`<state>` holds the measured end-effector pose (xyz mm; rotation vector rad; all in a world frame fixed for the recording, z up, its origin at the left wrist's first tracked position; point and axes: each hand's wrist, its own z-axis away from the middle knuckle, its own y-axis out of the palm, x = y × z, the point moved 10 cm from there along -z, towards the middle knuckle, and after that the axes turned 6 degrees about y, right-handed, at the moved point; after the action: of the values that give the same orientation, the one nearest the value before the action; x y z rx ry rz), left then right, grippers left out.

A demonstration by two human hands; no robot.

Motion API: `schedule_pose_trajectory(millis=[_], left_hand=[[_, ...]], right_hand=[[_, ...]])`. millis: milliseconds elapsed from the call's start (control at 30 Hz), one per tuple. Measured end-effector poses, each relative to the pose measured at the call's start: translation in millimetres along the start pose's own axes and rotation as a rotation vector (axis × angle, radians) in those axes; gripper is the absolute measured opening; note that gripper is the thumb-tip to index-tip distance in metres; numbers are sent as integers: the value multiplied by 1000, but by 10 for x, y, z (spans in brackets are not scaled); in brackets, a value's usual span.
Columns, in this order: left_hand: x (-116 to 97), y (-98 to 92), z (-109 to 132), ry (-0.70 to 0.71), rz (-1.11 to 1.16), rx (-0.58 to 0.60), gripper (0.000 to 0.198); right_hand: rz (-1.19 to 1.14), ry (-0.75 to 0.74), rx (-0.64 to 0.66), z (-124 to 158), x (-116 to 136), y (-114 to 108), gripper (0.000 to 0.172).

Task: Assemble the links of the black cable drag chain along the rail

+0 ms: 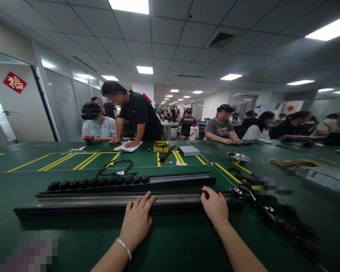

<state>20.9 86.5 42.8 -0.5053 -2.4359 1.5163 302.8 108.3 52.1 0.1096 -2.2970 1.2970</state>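
A long black and silver metal rail (pixel 102 199) lies crosswise on the green table (pixel 172 241) in front of me. My left hand (pixel 136 221) rests on the rail's near edge, fingers stretched out and apart. My right hand (pixel 214 206) sits further right on the rail, fingers curled over its top edge. A second black rail (pixel 170 178) lies just behind, carrying a row of black round knobs (pixel 98 181) along its left half.
A black cable chain (pixel 274 215) trails off at the right. Farther back lie a metal bowl (pixel 238 156), a grey box (pixel 189 150), a yellow box (pixel 161 146) and papers (pixel 128 146). Several people sit or lean at the table's far side.
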Motion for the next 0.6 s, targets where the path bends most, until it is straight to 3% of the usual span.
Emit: schedule_pose_trajectory(millis=[600], left_hand=[[-10, -29, 4, 5, -8, -19, 52]], right_hand=[[4, 14, -16, 0, -7, -27, 32]])
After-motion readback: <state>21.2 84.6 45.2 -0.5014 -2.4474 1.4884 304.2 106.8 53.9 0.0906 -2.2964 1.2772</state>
